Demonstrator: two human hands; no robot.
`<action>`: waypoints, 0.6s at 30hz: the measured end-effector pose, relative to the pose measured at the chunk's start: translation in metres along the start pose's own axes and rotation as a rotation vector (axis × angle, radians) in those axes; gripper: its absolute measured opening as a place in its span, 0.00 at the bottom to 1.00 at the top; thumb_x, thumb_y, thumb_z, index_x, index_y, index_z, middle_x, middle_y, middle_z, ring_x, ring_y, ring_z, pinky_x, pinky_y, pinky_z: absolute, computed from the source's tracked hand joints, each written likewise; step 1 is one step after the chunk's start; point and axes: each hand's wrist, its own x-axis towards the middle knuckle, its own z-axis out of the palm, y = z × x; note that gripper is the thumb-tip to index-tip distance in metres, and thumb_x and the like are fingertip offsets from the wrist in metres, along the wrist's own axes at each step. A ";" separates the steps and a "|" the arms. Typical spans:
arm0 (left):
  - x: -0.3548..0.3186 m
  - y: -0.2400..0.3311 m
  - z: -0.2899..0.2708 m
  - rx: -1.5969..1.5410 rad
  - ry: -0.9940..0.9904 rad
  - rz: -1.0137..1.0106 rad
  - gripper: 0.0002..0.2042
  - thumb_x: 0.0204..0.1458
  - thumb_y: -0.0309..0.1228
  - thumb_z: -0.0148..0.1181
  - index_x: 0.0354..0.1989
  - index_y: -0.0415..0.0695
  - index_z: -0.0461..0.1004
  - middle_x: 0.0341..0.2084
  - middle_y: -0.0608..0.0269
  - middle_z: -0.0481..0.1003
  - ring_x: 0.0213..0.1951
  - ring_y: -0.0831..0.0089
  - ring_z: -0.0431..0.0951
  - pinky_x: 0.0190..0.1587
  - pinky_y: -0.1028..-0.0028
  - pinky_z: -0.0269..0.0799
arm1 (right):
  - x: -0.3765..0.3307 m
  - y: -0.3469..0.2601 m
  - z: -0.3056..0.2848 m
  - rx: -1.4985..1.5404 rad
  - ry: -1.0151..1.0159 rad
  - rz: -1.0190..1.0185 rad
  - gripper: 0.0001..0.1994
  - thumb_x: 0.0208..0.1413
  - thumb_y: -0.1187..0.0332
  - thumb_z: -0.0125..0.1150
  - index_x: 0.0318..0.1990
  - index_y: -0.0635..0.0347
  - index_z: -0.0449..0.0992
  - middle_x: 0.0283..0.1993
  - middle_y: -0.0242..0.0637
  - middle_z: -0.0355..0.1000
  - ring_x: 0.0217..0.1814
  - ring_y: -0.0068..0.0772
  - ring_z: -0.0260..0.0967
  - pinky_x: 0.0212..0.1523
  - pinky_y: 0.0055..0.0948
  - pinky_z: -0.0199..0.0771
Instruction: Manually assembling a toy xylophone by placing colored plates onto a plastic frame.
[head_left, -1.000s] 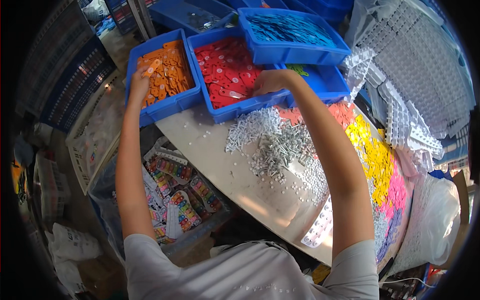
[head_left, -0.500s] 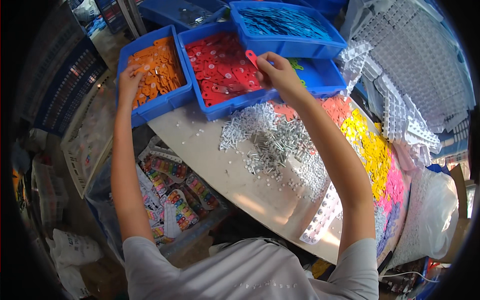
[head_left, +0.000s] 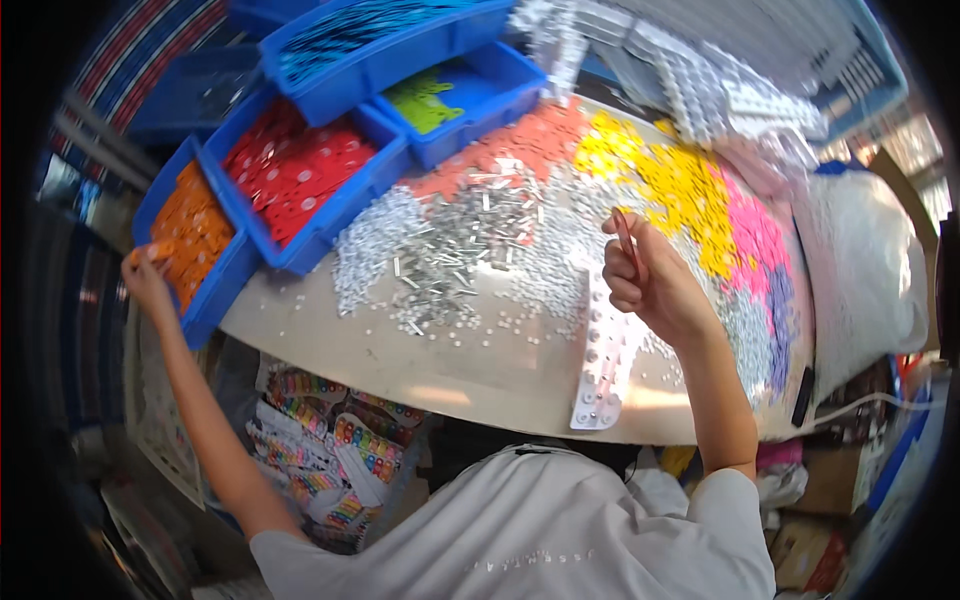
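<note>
Pinching a red strip [head_left: 627, 242] above the table [head_left: 370, 365], the right hand [head_left: 660, 285] hovers while the left hand [head_left: 148, 284] pinches an orange piece [head_left: 156, 252] at a blue bin's [head_left: 212, 302] rim, both likely light, stiff, slick, best gripped near one end.

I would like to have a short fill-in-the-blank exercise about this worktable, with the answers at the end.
1. The piece in the right hand is coloured ____.
2. The left hand is at the tray of ____ pieces.
3. The green pieces lie in a container coloured ____.
Answers: red; orange; blue.
</note>
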 end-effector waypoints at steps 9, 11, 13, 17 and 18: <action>-0.202 0.252 0.118 -0.337 -0.297 -0.215 0.18 0.67 0.38 0.52 0.59 0.41 0.64 0.36 0.58 0.76 0.31 0.71 0.80 0.31 0.75 0.77 | -0.059 0.021 -0.067 -0.254 0.329 -0.086 0.08 0.73 0.61 0.45 0.46 0.54 0.65 0.26 0.27 0.60 0.24 0.17 0.54 0.23 0.19 0.54; -0.252 0.306 0.153 -0.350 -0.535 -0.254 0.20 0.67 0.35 0.53 0.63 0.42 0.63 0.35 0.59 0.76 0.31 0.73 0.80 0.30 0.76 0.77 | -0.060 0.031 -0.080 -0.650 0.402 -0.225 0.08 0.71 0.64 0.47 0.46 0.58 0.68 0.29 0.29 0.65 0.26 0.20 0.59 0.26 0.21 0.60; -0.286 0.334 0.180 -0.333 -0.748 -0.294 0.19 0.65 0.29 0.55 0.63 0.40 0.64 0.35 0.60 0.76 0.31 0.74 0.80 0.31 0.77 0.77 | -0.054 0.038 -0.084 -1.132 0.484 -0.528 0.07 0.65 0.73 0.55 0.44 0.67 0.75 0.38 0.36 0.75 0.36 0.27 0.71 0.40 0.27 0.72; -0.330 0.343 0.220 -0.407 -1.000 -0.395 0.13 0.61 0.25 0.59 0.53 0.35 0.72 0.34 0.59 0.78 0.30 0.76 0.80 0.33 0.78 0.77 | -0.057 0.027 -0.068 -1.059 0.432 -0.359 0.06 0.63 0.75 0.56 0.43 0.67 0.76 0.40 0.38 0.77 0.39 0.29 0.72 0.44 0.29 0.72; -0.337 0.351 0.228 -0.402 -1.071 -0.457 0.11 0.60 0.25 0.60 0.49 0.35 0.74 0.34 0.59 0.79 0.30 0.77 0.80 0.33 0.79 0.77 | -0.056 0.028 -0.065 -1.032 0.436 -0.326 0.05 0.62 0.74 0.58 0.42 0.66 0.76 0.39 0.38 0.76 0.40 0.30 0.71 0.45 0.30 0.71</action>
